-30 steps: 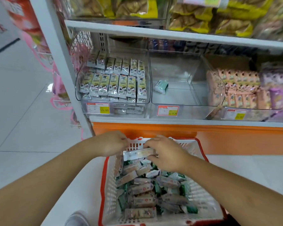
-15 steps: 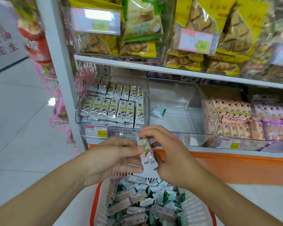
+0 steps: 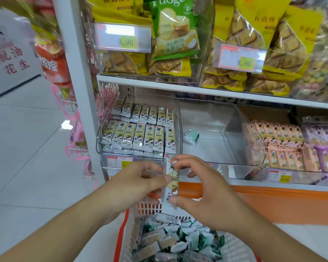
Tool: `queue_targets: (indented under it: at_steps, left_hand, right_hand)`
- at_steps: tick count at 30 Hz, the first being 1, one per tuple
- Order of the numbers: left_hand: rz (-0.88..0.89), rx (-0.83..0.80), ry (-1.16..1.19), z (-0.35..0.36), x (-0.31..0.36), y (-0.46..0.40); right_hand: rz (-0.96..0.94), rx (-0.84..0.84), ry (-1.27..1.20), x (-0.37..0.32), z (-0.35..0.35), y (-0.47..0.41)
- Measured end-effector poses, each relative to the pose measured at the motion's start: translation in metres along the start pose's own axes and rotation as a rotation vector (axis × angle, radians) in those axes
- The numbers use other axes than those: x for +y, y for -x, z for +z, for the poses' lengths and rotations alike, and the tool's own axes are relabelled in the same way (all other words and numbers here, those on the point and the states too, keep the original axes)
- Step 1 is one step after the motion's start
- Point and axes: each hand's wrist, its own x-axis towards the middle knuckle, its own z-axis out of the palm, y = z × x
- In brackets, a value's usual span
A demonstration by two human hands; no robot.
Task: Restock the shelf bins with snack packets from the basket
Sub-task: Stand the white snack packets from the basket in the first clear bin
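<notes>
The snack packet point(image 3: 171, 183), flat over the basket point(image 3: 150, 207) a second ago, is now held upright at lower centre, pinched by the left hand point(image 3: 138, 183) and right hand point(image 3: 203, 193). It is lined up below the matching left bin point(image 3: 140, 129); placement looks next.

shelf bins point(image 3: 206, 118): clear glossy plastic | snack packets point(image 3: 180, 241): shiny crinkled foil-like wrap | basket point(image 3: 150, 207): white-orange perforated plastic | shelf point(image 3: 235, 91): smooth white-painted metal | floor point(image 3: 27, 148): glossy tile
</notes>
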Motion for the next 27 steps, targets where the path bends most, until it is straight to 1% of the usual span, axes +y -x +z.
queue_targets:
  at_steps: [2,3,4,6,7,9,12,17,22,27]
  left_hand:
    - [0.047,0.038,-0.045,-0.01,0.0,-0.003]
    - [0.092,0.088,-0.143,-0.017,0.002,-0.005]
    - [0.155,0.155,-0.293,-0.026,0.003,-0.006]
    - [0.295,0.291,-0.675,-0.048,0.003,-0.01]
    - [0.333,0.332,-0.823,-0.06,0.001,-0.012]
    - [0.307,0.352,-0.963,-0.081,-0.005,-0.017]
    - [0.222,0.312,-1.024,-0.097,-0.01,-0.022]
    - [0.158,0.264,-1.099,-0.103,-0.014,-0.029]
    - [0.157,0.265,-1.077,-0.106,-0.014,-0.037]
    - [0.173,0.286,-1.093,-0.107,-0.014,-0.039]
  right_hand:
    - [0.031,0.033,-0.027,-0.004,-0.002,-0.006]
    - [0.041,0.051,-0.034,-0.006,-0.003,-0.013]
    - [0.042,0.071,-0.036,-0.009,-0.004,-0.021]
    - [0.028,0.113,-0.035,-0.013,-0.005,-0.047]
    - [0.025,0.122,-0.039,-0.016,-0.006,-0.064]
    - [0.025,0.115,-0.03,-0.019,-0.006,-0.103]
    - [0.053,0.084,-0.016,-0.017,-0.001,-0.169]
    - [0.074,0.075,0.071,-0.014,0.012,-0.253]
    - [0.158,0.033,0.118,-0.009,0.016,-0.301]
    - [0.185,-0.027,0.147,-0.008,0.022,-0.314]
